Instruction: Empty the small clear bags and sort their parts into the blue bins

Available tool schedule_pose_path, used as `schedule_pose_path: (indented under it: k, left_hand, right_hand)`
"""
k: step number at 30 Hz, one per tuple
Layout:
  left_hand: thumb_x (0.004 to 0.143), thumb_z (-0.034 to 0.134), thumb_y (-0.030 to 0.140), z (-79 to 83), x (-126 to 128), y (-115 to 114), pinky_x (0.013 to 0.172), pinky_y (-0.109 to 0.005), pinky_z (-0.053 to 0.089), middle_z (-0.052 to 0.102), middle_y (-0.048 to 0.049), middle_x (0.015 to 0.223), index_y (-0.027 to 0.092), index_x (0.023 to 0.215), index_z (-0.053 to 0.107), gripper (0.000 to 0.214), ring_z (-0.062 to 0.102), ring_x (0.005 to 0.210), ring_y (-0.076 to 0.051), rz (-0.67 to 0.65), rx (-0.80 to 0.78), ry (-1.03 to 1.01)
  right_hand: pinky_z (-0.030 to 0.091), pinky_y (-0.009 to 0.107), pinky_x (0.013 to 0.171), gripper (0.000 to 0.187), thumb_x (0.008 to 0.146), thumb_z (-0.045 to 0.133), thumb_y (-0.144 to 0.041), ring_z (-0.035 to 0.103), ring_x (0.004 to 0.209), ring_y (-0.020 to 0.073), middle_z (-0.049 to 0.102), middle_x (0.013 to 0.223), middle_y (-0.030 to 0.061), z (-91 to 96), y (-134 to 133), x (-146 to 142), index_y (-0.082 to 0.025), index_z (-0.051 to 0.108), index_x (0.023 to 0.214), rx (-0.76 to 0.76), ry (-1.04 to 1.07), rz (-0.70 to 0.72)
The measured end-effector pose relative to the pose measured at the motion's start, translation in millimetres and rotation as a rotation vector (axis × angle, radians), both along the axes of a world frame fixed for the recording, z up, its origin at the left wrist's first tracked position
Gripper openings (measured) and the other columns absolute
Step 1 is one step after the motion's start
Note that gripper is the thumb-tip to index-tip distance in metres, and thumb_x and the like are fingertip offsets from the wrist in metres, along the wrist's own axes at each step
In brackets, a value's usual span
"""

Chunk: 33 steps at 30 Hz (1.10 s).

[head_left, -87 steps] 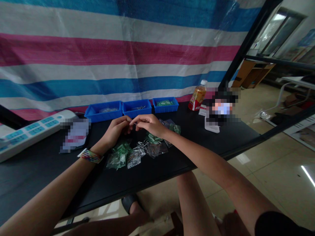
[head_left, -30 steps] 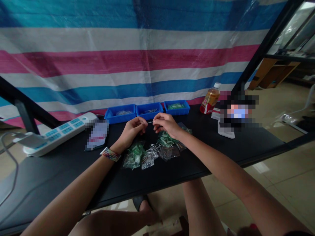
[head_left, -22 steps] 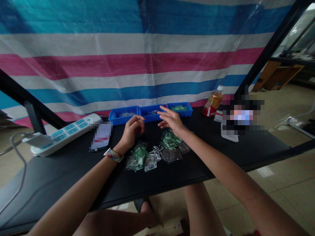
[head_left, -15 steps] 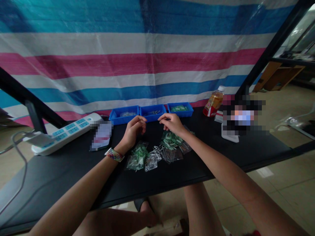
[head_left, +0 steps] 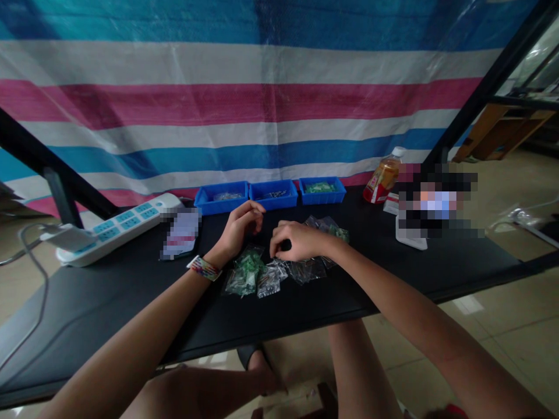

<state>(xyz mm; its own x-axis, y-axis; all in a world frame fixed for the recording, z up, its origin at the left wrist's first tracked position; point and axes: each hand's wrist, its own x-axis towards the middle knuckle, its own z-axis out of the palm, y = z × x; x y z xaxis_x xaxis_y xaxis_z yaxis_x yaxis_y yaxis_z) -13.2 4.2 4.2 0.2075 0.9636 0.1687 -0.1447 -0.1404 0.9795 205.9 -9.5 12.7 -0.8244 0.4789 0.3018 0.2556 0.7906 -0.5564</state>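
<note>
On the black table [head_left: 109,302] lies a heap of small clear bags [head_left: 266,273] holding green and metal parts. My right hand [head_left: 294,241] hangs low over the heap with its fingers curled down onto the bags; what they pinch is hidden. My left hand [head_left: 240,227], with a coloured band on its wrist, hovers just left of it, above the table, fingers bent together. Nothing shows between them. Three blue trays [head_left: 271,195] stand in a row behind both hands.
A white power strip [head_left: 117,227] lies at the back left with a cable running off the table. A blurred packet [head_left: 181,233] sits beside it. An orange drink bottle [head_left: 384,180] and a white stand [head_left: 410,235] are at the back right. A striped tarp hangs behind.
Both hands held a thin metal pin between them. The right hand reached to the middle blue tray, fingers spread, then drew back and dropped onto the bag heap. The left hand stayed put.
</note>
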Motion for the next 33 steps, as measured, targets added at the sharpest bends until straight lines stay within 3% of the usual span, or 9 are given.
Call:
schedule_pose_path:
  k: [9, 16, 24, 28, 33]
  left_hand:
    - [0.08, 0.076, 0.034, 0.1, 2.3, 0.1, 0.051, -0.024, 0.039, 0.059, 0.0019, 0.066, 0.018, 0.096, 0.068, 0.023, 0.054, 0.057, -0.013, -0.015, 0.004, 0.035]
    - [0.082, 0.075, 0.033, -4.4, 1.6, 3.3, 0.051, -0.024, 0.04, 0.059, 0.0016, 0.064, 0.018, 0.097, 0.069, 0.022, 0.053, 0.056, -0.014, -0.039, 0.01, 0.059]
    - [0.084, 0.073, 0.036, -3.6, 0.8, 3.4, 0.052, -0.024, 0.041, 0.062, 0.0003, 0.068, 0.018, 0.093, 0.069, 0.02, 0.057, 0.059, -0.014, -0.03, -0.008, 0.127]
    - [0.087, 0.071, 0.046, -3.1, 2.7, 2.9, 0.052, -0.025, 0.042, 0.066, -0.0034, 0.073, 0.017, 0.083, 0.069, 0.029, 0.058, 0.06, -0.015, -0.075, 0.011, 0.211]
    - [0.089, 0.068, 0.052, -3.1, 3.9, 2.1, 0.052, -0.025, 0.042, 0.069, -0.0073, 0.074, 0.016, 0.076, 0.07, 0.039, 0.06, 0.062, -0.016, -0.124, 0.041, 0.281]
  right_hand:
    - [0.044, 0.029, 0.078, 0.019, 0.084, 0.074, -0.001, 0.063, 0.08, 0.0163, 0.075, 0.08, 0.002, -0.6, -1.5, -8.1, -0.018, 0.077, 0.078, -0.082, -0.023, -0.123]
    - [0.046, 0.024, 0.074, 0.027, 0.079, 0.07, 0.007, 0.067, 0.076, 0.0128, 0.075, 0.082, 0.0008, -5.0, -3.5, -15.5, -0.015, 0.08, 0.092, -0.219, 0.046, -0.318]
    - [0.049, 0.026, 0.071, 0.016, 0.081, 0.07, -0.004, 0.066, 0.072, 0.0128, 0.077, 0.08, 0.0008, -4.2, 7.4, -14.9, -0.015, 0.081, 0.084, -0.342, 0.386, -0.357]
    - [0.053, 0.029, 0.075, 0.009, 0.083, 0.071, -0.013, 0.07, 0.075, 0.0151, 0.079, 0.084, 0.0026, -5.6, 17.7, -12.1, -0.016, 0.08, 0.087, -0.436, 0.579, -0.394]
    - [0.058, 0.034, 0.083, 0.007, 0.086, 0.074, -0.022, 0.072, 0.081, 0.0172, 0.08, 0.088, 0.0044, -6.3, 23.4, -10.5, -0.018, 0.079, 0.089, -0.423, 0.741, -0.432]
